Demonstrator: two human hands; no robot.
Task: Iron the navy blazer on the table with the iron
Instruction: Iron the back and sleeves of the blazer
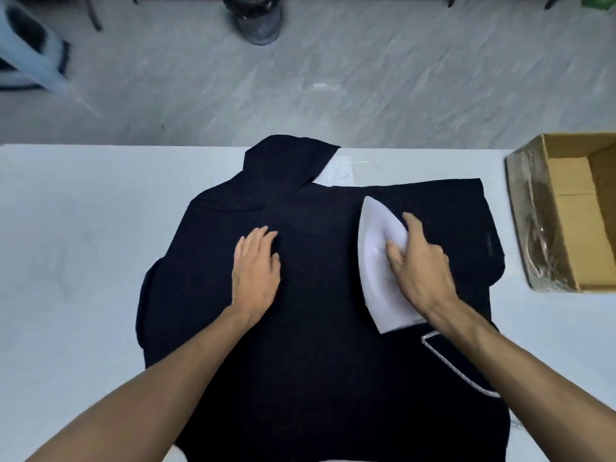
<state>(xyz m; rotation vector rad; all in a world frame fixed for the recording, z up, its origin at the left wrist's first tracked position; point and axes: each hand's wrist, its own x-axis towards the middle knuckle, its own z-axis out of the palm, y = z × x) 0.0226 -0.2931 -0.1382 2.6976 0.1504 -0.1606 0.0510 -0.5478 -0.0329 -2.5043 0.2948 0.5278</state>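
Note:
The navy blazer (320, 345) lies spread flat across the middle of the white table (73, 248), one sleeve folded up toward the far edge. A white iron (380, 261) rests on the blazer's right half, nose pointing away from me. My right hand (421, 266) grips the iron's handle from the right, fingers curled round it. Flat on the cloth left of the iron lies my left hand (256, 273), fingers straight and slightly spread. A black and white braided cord (456, 365) runs from the iron's heel under my right forearm.
An open cardboard box (566, 211) wrapped in clear film stands at the table's right edge. A white sheet (336, 173) shows under the blazer near the far edge. Beyond the table are grey floor, a dark cylindrical object (260, 21) and a pale stool (30, 51).

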